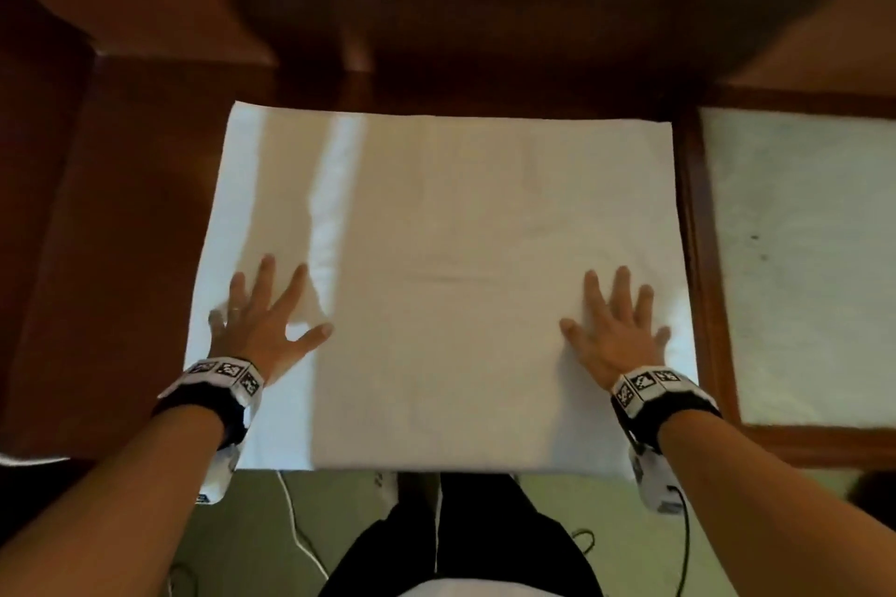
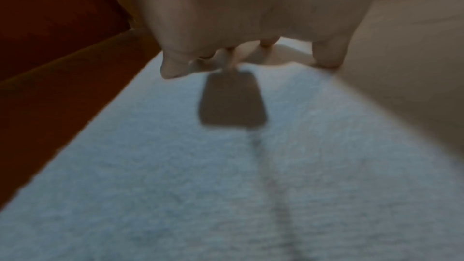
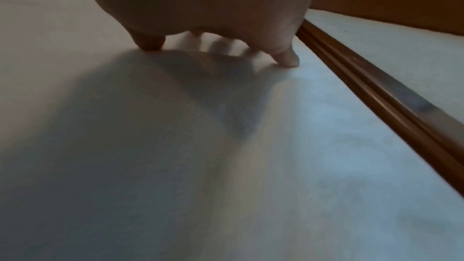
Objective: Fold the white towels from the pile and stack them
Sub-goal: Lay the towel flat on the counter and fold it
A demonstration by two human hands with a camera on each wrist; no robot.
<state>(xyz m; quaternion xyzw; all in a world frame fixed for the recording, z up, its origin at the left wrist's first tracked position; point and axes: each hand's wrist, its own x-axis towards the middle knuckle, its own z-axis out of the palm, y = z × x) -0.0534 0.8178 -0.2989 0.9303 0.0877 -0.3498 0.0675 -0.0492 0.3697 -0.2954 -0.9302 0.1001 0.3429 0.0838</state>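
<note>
No brand or writing can be read anywhere; my wristbands carry only black-and-white square marker patterns.

The towel lies flat on the brown wooden table, right in front of me, its near edge hanging just over the table's edge. It is a broad rectangle, a little longer from left to right than front to back, edges roughly square to the table. A bright band of light runs front to back across its left part.

My left hand rests palm down on the towel's near left part, fingers straight and spread, thumb out toward the middle. My right hand lies the same way on the near right part, fingers apart and flat. In the wrist views the fingertips touch the cloth, gripping nothing.

Just right of the towel, past a raised wooden rail, sits another white surface. Below the table edge I see my dark clothing, greenish floor and a white cable.
</note>
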